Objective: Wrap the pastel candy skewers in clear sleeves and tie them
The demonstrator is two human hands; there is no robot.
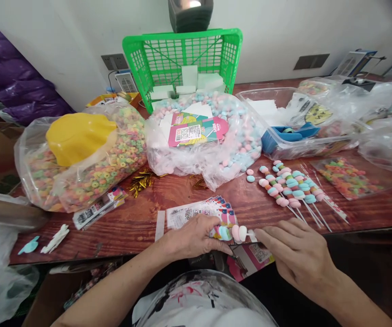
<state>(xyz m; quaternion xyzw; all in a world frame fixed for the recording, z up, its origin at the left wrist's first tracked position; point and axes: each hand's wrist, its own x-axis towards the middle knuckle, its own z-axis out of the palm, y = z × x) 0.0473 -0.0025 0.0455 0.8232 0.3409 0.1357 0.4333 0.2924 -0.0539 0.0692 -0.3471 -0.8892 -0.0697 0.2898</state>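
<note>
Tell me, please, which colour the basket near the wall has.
The basket is bright green; it shows in the head view.

Right in there, angling left forearm [127, 274] and right forearm [354, 290] inward, both bare! Gripping with left hand [194, 237], thumb [221, 247] extended; pinching with right hand [303, 254], fingers [279, 238] curled, facing the left.

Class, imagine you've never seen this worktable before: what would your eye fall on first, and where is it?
Probably the bright green basket at the back of the table, then the large yellow object on the bag of small coloured rings at left. At the front edge, the left hand grips a pastel candy skewer, its end at the right hand's fingertips; more skewers lie farther right.
</note>
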